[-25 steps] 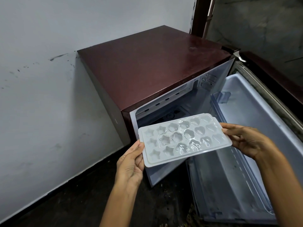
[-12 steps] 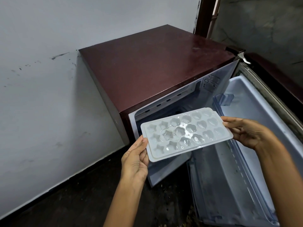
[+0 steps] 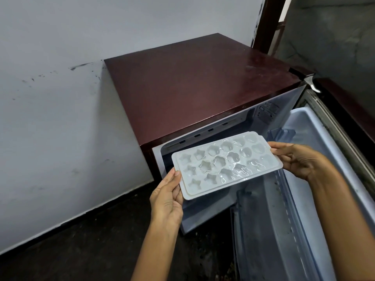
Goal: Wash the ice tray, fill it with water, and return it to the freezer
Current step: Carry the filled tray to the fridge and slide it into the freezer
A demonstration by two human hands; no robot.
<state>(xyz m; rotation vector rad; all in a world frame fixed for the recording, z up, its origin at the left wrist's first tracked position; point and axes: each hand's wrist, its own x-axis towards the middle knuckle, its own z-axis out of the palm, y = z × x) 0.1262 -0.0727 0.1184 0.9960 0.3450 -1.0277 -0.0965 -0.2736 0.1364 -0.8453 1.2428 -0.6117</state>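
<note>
— What's around you?
— A maroon fridge (image 3: 192,84) stands against a pale wall (image 3: 60,118) on a dark floor (image 3: 91,240). Its door (image 3: 304,209) hangs open on my right.

— Anything hard to see?
— The freezer compartment (image 3: 167,159) is dark, and the tray covers most of its mouth. The door's lower end is cut off.

— And the tray?
— The ice tray (image 3: 227,165) lies roughly flat before that opening, between my hands. My left hand (image 3: 166,201) grips the near end, with the thumb on the rim and the fingers (image 3: 179,196) underneath. My right hand (image 3: 300,161) pinches the far end. The star and flower cells glint.
</note>
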